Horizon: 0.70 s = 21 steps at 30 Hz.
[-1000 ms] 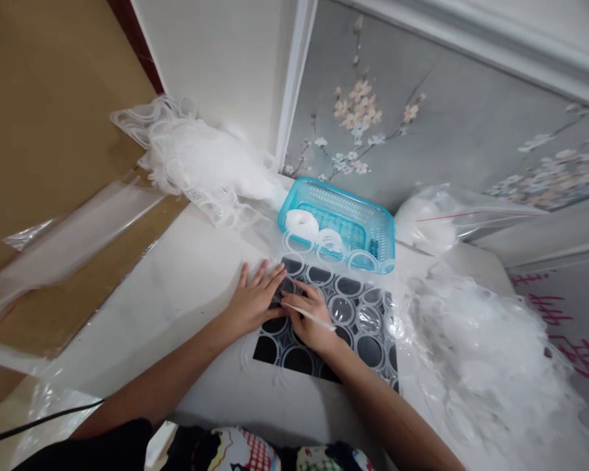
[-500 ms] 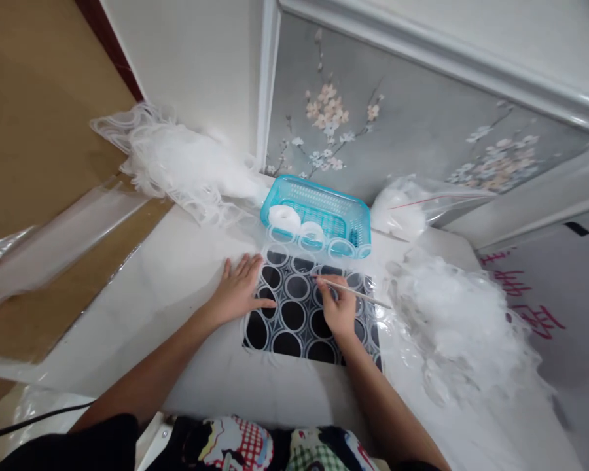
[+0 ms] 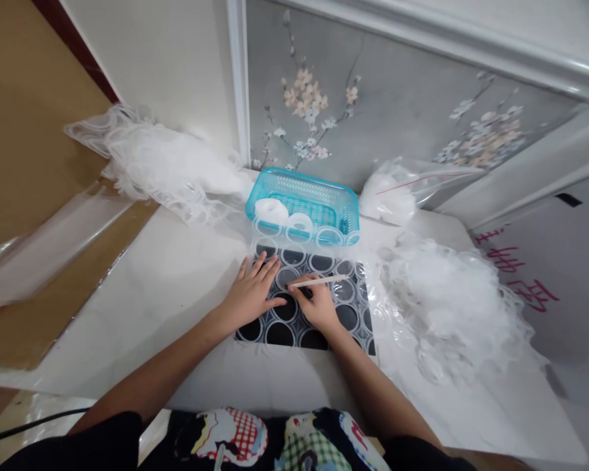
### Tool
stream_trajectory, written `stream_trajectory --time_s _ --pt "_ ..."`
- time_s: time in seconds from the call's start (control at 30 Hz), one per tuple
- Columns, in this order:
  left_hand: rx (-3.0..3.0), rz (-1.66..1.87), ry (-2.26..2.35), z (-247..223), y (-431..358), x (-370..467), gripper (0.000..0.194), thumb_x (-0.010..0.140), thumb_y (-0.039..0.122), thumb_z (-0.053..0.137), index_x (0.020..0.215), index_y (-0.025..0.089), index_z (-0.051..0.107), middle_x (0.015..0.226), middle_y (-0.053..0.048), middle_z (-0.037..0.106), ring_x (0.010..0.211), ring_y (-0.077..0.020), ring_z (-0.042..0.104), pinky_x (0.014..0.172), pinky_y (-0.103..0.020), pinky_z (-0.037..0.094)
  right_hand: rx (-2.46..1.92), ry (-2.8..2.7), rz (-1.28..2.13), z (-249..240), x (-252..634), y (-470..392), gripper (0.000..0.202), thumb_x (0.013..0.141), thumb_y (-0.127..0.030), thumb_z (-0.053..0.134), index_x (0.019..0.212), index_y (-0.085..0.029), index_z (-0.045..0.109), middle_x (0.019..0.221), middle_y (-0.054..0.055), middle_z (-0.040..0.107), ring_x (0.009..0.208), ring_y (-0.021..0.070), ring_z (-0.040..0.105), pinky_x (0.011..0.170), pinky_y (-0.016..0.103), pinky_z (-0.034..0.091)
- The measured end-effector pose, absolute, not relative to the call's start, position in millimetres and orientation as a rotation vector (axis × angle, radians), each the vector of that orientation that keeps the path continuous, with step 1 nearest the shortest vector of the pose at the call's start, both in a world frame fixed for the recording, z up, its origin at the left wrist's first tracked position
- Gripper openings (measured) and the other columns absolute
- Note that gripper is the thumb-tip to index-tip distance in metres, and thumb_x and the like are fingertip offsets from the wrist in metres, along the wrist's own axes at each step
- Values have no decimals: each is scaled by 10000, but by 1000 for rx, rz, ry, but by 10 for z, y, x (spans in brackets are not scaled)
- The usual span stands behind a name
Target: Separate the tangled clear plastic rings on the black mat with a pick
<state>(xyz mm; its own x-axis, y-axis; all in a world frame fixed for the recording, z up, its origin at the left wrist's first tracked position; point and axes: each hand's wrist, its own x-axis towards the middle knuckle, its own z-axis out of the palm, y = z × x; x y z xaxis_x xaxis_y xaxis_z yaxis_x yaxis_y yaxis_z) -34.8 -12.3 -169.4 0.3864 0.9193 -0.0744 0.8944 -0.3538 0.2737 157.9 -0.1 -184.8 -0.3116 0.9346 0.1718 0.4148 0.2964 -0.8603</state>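
Observation:
A translucent sheet of ring shapes (image 3: 285, 313) lies over a black mat (image 3: 310, 339) on the white table. My left hand (image 3: 252, 293) rests flat with its fingers spread on the sheet's left side. My right hand (image 3: 317, 304) pinches a thin pale stick (image 3: 326, 280), whose left tip is at a ring near the middle of the sheet. The sheet's far edge laps over the front of a blue basket (image 3: 307, 186), in which two white rolls (image 3: 271, 210) sit.
A heap of white ring scraps (image 3: 157, 160) lies at the back left, another pile (image 3: 464, 307) on the right. Behind the basket's right end is a clear bag with white contents (image 3: 390, 196). A brown board (image 3: 78, 301) covers the left side.
My right hand has moved left, nearer my left hand, and the stick has turned flatter. My left hand has shifted onto the sheet a little. The whole view has moved slightly.

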Motion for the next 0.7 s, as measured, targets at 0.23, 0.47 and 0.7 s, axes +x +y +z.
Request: stream_trajectory --time_s 0.23,0.47,0.7 --pt "2325 80 1620 -1776 -102 -389 796 916 588 483 1547 215 173 1581 -146 258 1476 -374 126 1140 -669 49 -1211 -1876 943 -1846 1593 -1 123 879 -248 612 848 -241 731 880 45 750 937 242 648 890 399 491" --pt "2298 50 1642 -1759 -109 -374 803 909 602 484 1543 202 193 1591 -132 227 1478 -368 121 1140 -672 61 -1199 -1896 899 -1858 1601 2 151 896 -244 583 869 -233 732 895 50 751 959 245 634 895 394 491" --pt "2327 107 1642 -1790 -128 -376 770 915 608 459 1534 212 228 1584 -128 264 1474 -372 147 1141 -666 57 -1234 -1884 877 -1867 1611 0 163 907 -251 568 868 -241 726 897 41 751 962 246 630 900 391 488"
